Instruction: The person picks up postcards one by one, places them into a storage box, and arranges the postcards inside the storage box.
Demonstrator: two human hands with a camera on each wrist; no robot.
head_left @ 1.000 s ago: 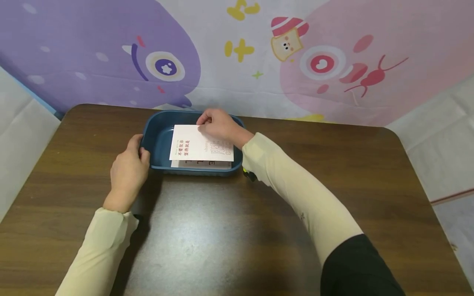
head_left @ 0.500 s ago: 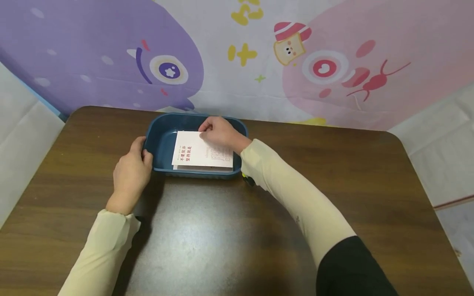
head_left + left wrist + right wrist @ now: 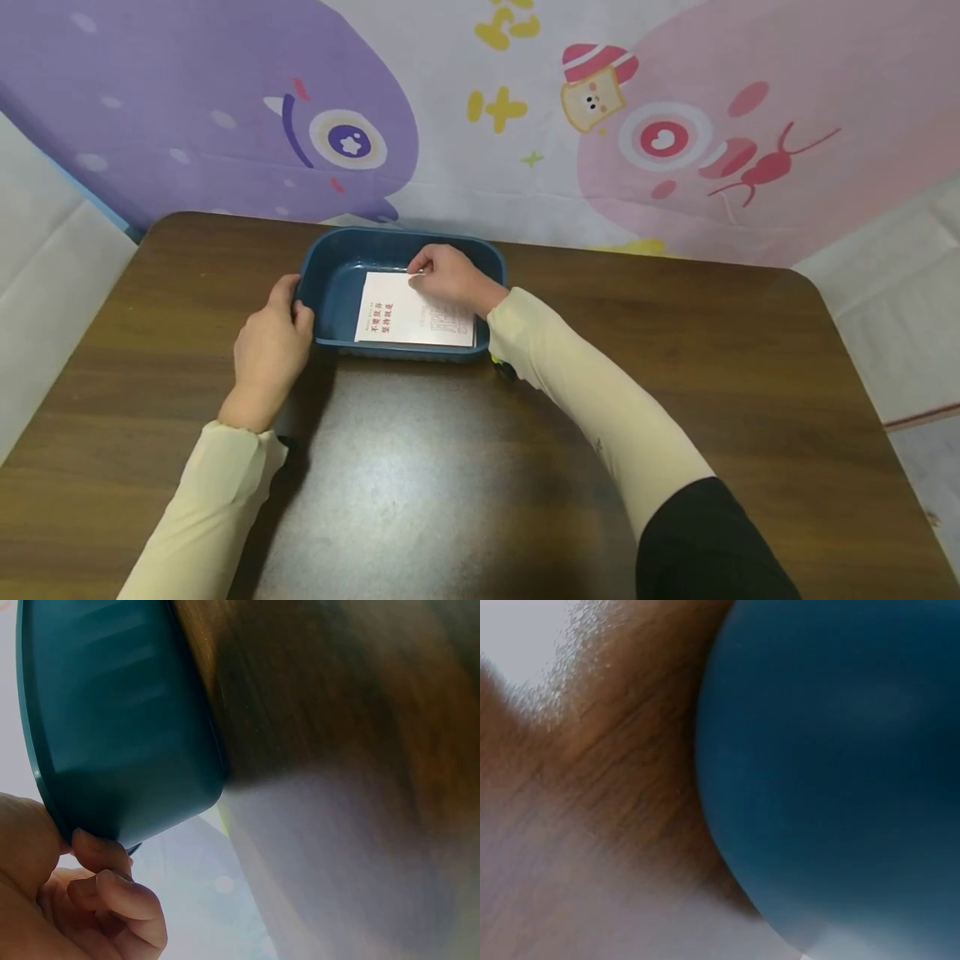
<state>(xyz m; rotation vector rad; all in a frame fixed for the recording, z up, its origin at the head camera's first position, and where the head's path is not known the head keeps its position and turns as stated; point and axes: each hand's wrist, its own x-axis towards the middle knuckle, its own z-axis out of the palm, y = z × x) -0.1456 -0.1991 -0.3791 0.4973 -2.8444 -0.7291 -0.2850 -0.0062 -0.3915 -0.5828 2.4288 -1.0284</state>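
A dark blue, round-cornered plastic basin (image 3: 327, 292) stands near the back edge of the table. My left hand (image 3: 268, 354) holds its left end, thumb and fingers at the rim; the left wrist view shows fingers bent against the basin's wall (image 3: 112, 727). Inside lies a white card (image 3: 397, 310) printed with red characters. Reaching over the right side, my right hand (image 3: 452, 277) pinches the card's far edge between thumb and fingertips and hides part of it. Only the basin's curved blue side (image 3: 810, 765) fills the right wrist view, without the hand.
Brown wood-grain table (image 3: 600, 350) extends around the basin, with a bright reflection in front. Right behind it hangs a cartoon-printed cloth (image 3: 480, 167). A dark and yellow object (image 3: 502, 367) shows by the right sleeve.
The white card has come down and toward the front wall, covering the lettered sheet that showed beneath it. My left hand keeps its hold on the basin. The head view has shifted slightly.
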